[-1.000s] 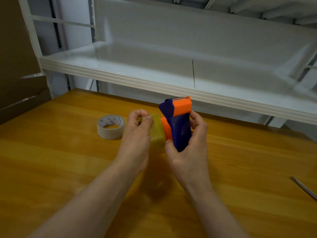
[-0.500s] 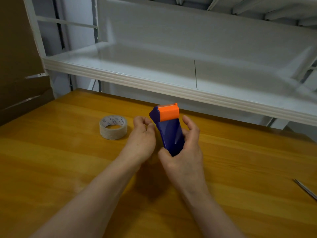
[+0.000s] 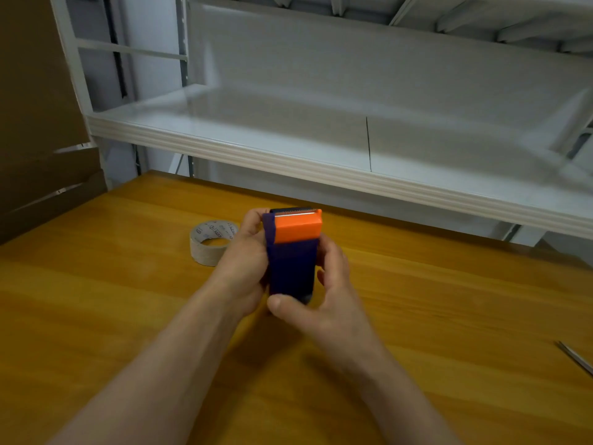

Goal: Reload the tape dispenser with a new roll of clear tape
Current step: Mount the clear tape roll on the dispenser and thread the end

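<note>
– Above the table [image 3: 96, 316], a little short of its back edge: is that the tape dispenser [image 3: 292, 268]?
– Yes, upright and off the wood, orange cap [image 3: 296, 228] on top with a toothed blade along its far edge. Both hands have it.
– How do the fingers lie?
– The left hand [image 3: 244, 268] curls round the left side, its fingertips hidden behind the body. The right hand [image 3: 327, 300] lays its thumb across the bottom end, with the other fingers wrapped round the right side.
– And the clear roll?
– I can't see it; whether it sits inside already, I cannot tell. The one roll showing is a paper-coloured ring [image 3: 213, 242] flat on the table, just left of the left hand, toward the back edge.
– How will the dispenser handle?
– Light, I'd judge, and stiff: hard plastic, smooth enough to slide in a loose grip. Take it by the blue flanks, as now, low on the body.
– Anything to avoid?
– The blade end. Keep fingertips below the orange cap, and don't squeeze the cap if it is meant to hinge.
</note>
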`<state>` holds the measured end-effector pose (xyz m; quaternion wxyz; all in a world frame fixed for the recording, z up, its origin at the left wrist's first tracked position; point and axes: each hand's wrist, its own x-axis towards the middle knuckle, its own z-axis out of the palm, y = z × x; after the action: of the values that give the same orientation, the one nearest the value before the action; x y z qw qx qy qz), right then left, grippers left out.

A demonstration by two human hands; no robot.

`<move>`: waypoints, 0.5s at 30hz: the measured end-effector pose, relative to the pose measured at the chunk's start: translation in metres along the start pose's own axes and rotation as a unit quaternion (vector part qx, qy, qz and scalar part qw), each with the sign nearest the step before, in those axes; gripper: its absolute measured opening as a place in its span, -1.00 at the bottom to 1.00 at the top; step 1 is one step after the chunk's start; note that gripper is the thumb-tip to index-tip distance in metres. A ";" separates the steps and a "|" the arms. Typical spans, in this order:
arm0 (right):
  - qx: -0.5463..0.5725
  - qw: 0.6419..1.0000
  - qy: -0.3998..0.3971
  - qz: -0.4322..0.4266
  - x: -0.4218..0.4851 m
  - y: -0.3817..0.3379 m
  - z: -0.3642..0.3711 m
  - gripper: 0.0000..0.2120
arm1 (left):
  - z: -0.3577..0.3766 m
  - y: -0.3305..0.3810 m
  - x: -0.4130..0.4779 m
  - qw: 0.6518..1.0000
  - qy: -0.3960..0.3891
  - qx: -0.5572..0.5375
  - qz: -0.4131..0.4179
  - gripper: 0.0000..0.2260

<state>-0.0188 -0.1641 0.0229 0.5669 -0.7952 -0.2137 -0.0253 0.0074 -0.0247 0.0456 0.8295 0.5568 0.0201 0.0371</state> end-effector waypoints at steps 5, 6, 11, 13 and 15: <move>0.125 0.986 0.100 -0.050 0.007 -0.001 -0.031 -0.78 | -0.012 0.010 0.000 0.989 -0.119 0.045 0.070 -0.95; 0.118 0.983 0.129 -0.052 0.009 0.001 -0.036 -0.82 | -0.010 0.009 -0.001 0.984 -0.153 0.067 0.068 -0.98; 0.081 0.987 0.130 -0.052 0.011 0.003 -0.060 -0.72 | 0.003 0.000 -0.009 0.959 -0.234 0.147 0.065 -0.95; 0.062 0.992 0.105 -0.042 0.011 0.003 -0.066 -0.71 | 0.005 -0.003 -0.011 0.950 -0.251 0.173 0.060 -0.93; 0.031 0.996 0.076 -0.030 0.010 0.001 -0.072 -0.71 | 0.005 -0.004 -0.011 0.946 -0.253 0.195 0.052 -0.89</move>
<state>0.0052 -0.2265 0.0503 0.6051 -0.7661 -0.1941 -0.0959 -0.0030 -0.0318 0.0441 0.6793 0.6993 -0.2126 -0.0662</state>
